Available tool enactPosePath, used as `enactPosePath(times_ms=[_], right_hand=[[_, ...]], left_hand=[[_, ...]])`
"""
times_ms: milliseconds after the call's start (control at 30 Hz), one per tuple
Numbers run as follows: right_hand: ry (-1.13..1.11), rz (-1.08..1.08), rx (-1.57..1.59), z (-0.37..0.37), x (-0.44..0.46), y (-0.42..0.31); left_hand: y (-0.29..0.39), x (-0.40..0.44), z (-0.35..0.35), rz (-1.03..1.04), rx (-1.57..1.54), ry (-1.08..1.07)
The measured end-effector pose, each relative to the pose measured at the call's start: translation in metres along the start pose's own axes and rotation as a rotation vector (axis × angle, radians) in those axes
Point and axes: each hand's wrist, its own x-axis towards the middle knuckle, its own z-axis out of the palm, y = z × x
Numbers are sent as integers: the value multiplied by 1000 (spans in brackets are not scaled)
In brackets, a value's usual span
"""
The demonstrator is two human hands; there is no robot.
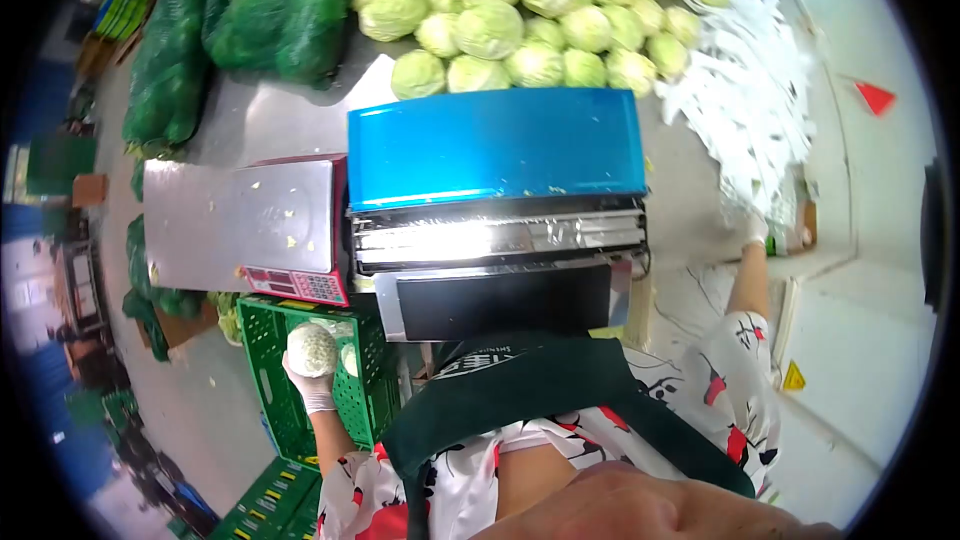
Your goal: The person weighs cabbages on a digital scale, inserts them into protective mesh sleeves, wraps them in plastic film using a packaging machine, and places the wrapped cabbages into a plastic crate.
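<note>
My left hand, in a pale glove, is wrapped round a round white-netted vegetable, over the open green crate. Another pale wrapped piece lies in the crate beside it. Out to the right, my right hand, also gloved, is at the lower end of a big heap of white foam netting. Its fingers are small and merge with the white netting, so their grip cannot be made out.
A blue-topped wrapping machine stands in the middle. Left of it is a red scale with a metal plate. Behind are many cabbages and green net bags. More green crates stand at lower left.
</note>
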Motion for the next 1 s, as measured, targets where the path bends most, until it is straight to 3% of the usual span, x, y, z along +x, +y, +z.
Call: enactPosePath(times_ms=[67, 100, 167, 200, 233, 267, 300, 333, 367, 433, 467, 533, 633, 733, 767, 900, 967, 1000], right_hand=[[-152, 496, -35, -71, -13, -75], [-157, 633, -28, -96, -21, -101], [-104, 743, -14, -132, -30, -135], [-49, 749, -13, -148, -32, -152], [27, 707, -9, -165, -35, -170], [167, 617, -48, -175, -35, -185], [300, 524, -99, -186, -35, -199], [434, 429, -144, -196, -35, -212], [517, 322, -134, -211, -33, -231], [678, 108, -111, -249, -25, -276], [759, 21, -73, -269, -26, -302], [926, -149, 2, -308, -32, -352], [1148, -301, 117, -350, -38, -385], [1209, -304, 302, -380, -54, -403], [1290, -320, 303, -386, -53, -403], [1185, -230, 875, -372, -57, -389], [1094, 22, 1131, -388, -67, -414], [1026, 48, 1224, -391, -69, -416]], left_hand=[[9, 15, -55, -35, 51, 175], [11, 21, -76, -77, 29, 241], [21, 48, -130, -186, -22, 304], [31, 53, -102, -48, 269, 344], [41, 56, -67, 72, 573, 426], [45, 85, -53, 386, 750, 400], [53, 115, -23, 593, 734, 232], [59, 107, 72, 670, 773, 68], [52, 97, 157, 730, 884, 93], [27, 100, 283, 771, 945, -303], [4, 103, 337, 716, 944, -442], [-48, 128, 425, 877, 1019, -699], [-115, 134, 534, 1036, 1167, -737], [-154, 152, 578, 928, 1362, -557], [-160, 149, 582, 959, 1555, -441], [-155, 161, 577, 887, 1350, -596], [-146, 170, 567, 879, 1234, -628], [-136, 170, 559, 720, 1043, -700]])
